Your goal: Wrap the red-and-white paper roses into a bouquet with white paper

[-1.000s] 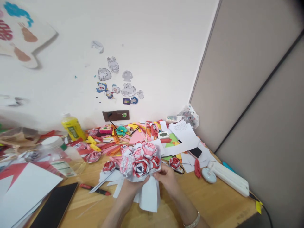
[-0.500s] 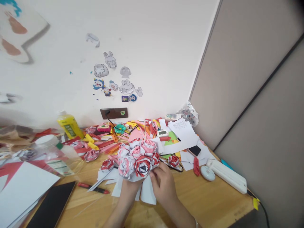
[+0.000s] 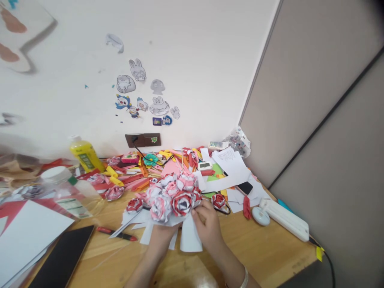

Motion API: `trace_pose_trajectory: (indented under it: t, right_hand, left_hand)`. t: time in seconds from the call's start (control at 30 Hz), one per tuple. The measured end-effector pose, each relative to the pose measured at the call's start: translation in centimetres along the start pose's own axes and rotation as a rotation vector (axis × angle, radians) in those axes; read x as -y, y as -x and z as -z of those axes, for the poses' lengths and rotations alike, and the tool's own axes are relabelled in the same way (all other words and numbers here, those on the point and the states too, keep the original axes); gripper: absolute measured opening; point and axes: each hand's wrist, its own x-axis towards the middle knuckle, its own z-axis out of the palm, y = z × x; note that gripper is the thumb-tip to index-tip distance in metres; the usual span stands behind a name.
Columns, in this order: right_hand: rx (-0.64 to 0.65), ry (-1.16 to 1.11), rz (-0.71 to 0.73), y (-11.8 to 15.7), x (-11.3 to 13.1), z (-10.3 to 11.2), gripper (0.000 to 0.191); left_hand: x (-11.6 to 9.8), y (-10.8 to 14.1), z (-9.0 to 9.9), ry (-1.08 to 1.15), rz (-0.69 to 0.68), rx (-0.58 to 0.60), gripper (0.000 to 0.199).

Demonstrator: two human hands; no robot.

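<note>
A bouquet of red, pink and white paper roses (image 3: 174, 196) is held up over the front of the wooden table. Beneath it, my left hand (image 3: 164, 236) grips the lower part, its fingers mostly hidden by the blooms and white paper. At the bouquet's right edge, my right hand (image 3: 207, 222) has thumb and fingers closed on the rim beside the front red-and-white rose. A white paper piece (image 3: 191, 236) hangs below the flowers between my hands. Loose paper roses lie on either side, one red rose (image 3: 134, 205) at left and another red rose (image 3: 218, 201) at right.
Coloured paper strips (image 3: 138, 182) are heaped along the wall. At left stand a yellow bottle (image 3: 87, 156) and a clear jar (image 3: 72, 200), near white sheets (image 3: 30, 236), a black board (image 3: 63, 256) and a red marker (image 3: 117, 233). A white power strip (image 3: 285, 220) and phone (image 3: 245, 188) lie right.
The bouquet has turned and tipped slightly, its front red rose now a little further right. My right hand stays at its right edge. The camera view has shifted slightly.
</note>
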Motion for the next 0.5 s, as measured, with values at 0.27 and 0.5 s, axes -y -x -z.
trace_pose_trajectory:
  t: [0.27,0.5]
  right_hand:
    - [-0.063,0.140,0.152,-0.2,-0.3,-1.2,0.023]
    - [-0.006,0.210,0.184,-0.3,0.1,-0.8,0.023]
  left_hand:
    - [0.9,-0.3,-0.8,-0.028,-0.006,-0.064,0.060]
    - [0.0,0.2,-0.5,0.109,0.067,0.063,0.064]
